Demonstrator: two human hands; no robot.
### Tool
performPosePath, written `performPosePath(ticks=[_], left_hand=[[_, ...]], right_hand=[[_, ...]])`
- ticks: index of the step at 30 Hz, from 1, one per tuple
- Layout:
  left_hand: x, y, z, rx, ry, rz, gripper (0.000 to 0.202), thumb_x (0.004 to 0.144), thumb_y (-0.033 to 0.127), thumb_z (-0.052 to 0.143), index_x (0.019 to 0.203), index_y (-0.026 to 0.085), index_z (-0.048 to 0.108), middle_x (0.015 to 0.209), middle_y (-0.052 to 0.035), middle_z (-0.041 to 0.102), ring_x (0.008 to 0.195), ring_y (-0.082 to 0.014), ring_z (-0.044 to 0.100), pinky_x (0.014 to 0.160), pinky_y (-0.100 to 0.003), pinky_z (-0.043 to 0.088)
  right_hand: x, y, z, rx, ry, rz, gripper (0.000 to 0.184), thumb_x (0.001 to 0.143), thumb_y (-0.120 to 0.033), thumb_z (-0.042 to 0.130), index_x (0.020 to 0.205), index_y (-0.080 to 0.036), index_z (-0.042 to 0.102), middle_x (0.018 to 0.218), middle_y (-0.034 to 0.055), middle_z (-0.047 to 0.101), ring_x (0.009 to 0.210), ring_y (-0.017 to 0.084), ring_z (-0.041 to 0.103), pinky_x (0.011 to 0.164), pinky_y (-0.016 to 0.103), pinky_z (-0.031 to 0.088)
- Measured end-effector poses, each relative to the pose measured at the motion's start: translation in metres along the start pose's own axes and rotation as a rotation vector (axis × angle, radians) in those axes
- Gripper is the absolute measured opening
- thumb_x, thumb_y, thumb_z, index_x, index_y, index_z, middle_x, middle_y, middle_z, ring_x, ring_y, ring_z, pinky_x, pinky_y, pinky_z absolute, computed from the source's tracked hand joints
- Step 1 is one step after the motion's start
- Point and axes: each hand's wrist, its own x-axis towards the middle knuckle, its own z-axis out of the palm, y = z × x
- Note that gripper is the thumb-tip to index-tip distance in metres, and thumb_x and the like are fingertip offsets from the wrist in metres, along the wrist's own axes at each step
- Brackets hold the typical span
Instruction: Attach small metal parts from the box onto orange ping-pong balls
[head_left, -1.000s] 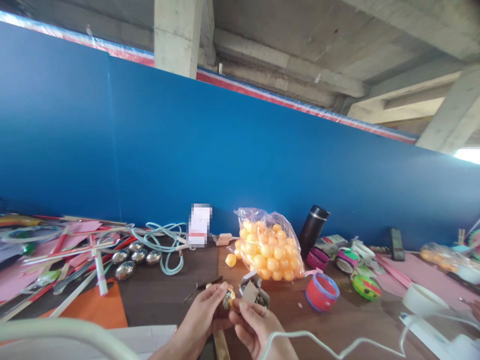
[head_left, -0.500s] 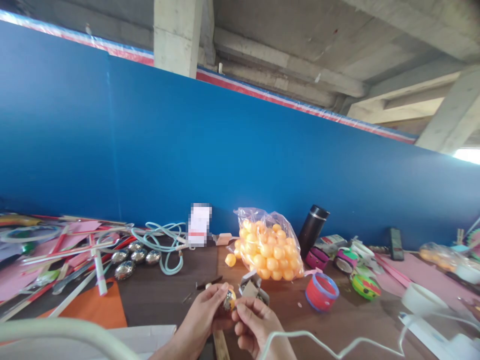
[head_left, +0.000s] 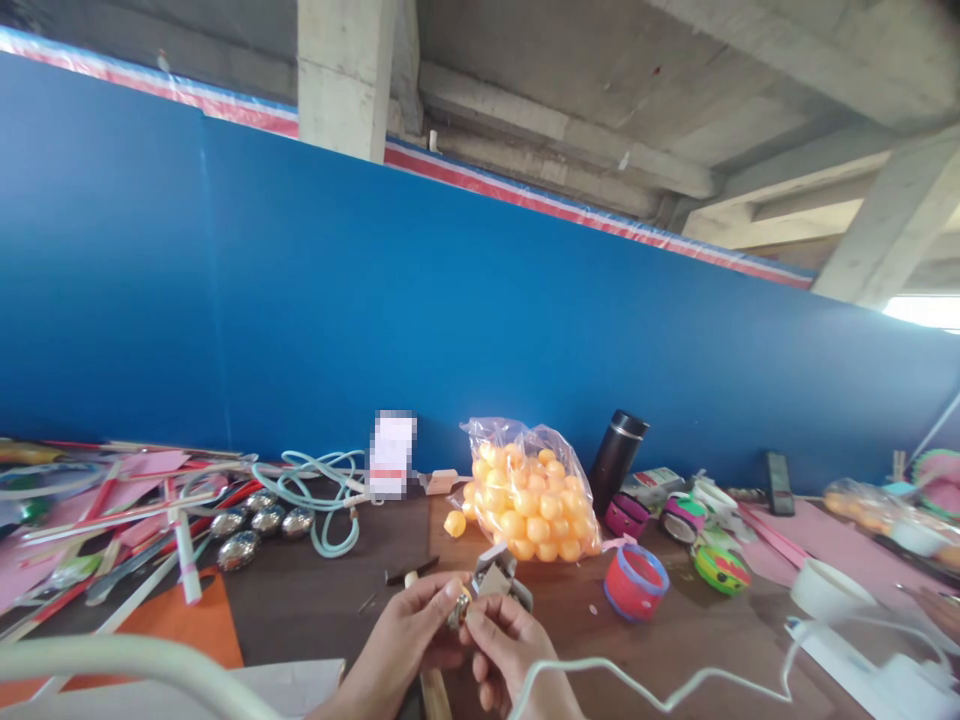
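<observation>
My left hand (head_left: 405,635) holds a small orange ball (head_left: 459,608), partly covered in shiny silver pieces, between thumb and fingers. My right hand (head_left: 514,640) is closed in a pinch at the ball's right side; whatever is in its fingertips is too small to make out. Just behind my right hand sits a small opened box (head_left: 496,578) with grey and brown parts. Under my hands lies what looks like a hammer, its wooden handle (head_left: 435,692) showing below them. A clear bag of orange balls (head_left: 536,510) stands behind, with one loose orange ball (head_left: 454,523) beside it.
Several silver mirrored balls (head_left: 238,550) lie to the left, near a pale blue cord (head_left: 334,545) and a pile of sticks and paper. On the right are a red and blue ring (head_left: 636,583), a black bottle (head_left: 616,460) and a white tape roll (head_left: 825,590). A white cable (head_left: 600,664) crosses in front.
The ball has turned between my fingers, so more silver and less orange shows. My right fingers have come closer to it. The whole view has shifted slightly.
</observation>
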Motion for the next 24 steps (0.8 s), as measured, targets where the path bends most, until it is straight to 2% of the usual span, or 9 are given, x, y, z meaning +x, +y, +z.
performPosePath(ticks=[4, 11, 14, 24], left_hand=[[0.0015, -0.0023, -0.0032, 0.005, 0.000, -0.016, 0.050, 0.071, 0.048, 0.059, 0.107, 0.015, 0.061, 0.077, -0.0054, 0.066, 0.066, -0.0136, 0.059, 0.058, -0.024, 0.050], [0.0044, -0.0067, -0.0089, -0.081, -0.048, -0.022, 0.045, 0.071, 0.041, 0.062, 0.110, 0.017, 0.060, 0.092, -0.0073, 0.067, 0.078, -0.0169, 0.061, 0.072, -0.030, 0.051], [0.0048, -0.0077, -0.0097, -0.074, -0.058, -0.010, 0.045, 0.072, 0.040, 0.062, 0.110, 0.017, 0.060, 0.091, -0.0073, 0.067, 0.081, -0.0178, 0.061, 0.073, -0.030, 0.051], [0.0054, -0.0033, -0.0071, 0.051, -0.014, -0.039, 0.046, 0.068, 0.045, 0.064, 0.102, 0.016, 0.063, 0.074, -0.0036, 0.066, 0.067, -0.0130, 0.060, 0.058, -0.021, 0.049]], right_hand=[[0.0034, 0.0036, -0.0044, -0.054, 0.014, 0.012, 0.040, 0.060, -0.052, 0.068, 0.071, -0.017, 0.052, 0.037, -0.0098, 0.049, 0.022, 0.000, 0.033, 0.024, 0.011, 0.025], [0.0018, 0.0011, -0.0029, -0.073, 0.019, -0.003, 0.043, 0.059, -0.056, 0.066, 0.069, -0.017, 0.050, 0.037, -0.0103, 0.047, 0.023, -0.001, 0.033, 0.025, 0.012, 0.025], [0.0017, 0.0017, -0.0036, -0.074, 0.013, -0.017, 0.043, 0.059, -0.056, 0.066, 0.069, -0.017, 0.050, 0.038, -0.0107, 0.047, 0.024, -0.001, 0.033, 0.026, 0.012, 0.025], [0.0048, 0.0022, -0.0081, -0.110, -0.001, -0.014, 0.039, 0.064, -0.053, 0.064, 0.071, -0.017, 0.051, 0.037, -0.0107, 0.046, 0.024, 0.000, 0.033, 0.026, 0.012, 0.022]])
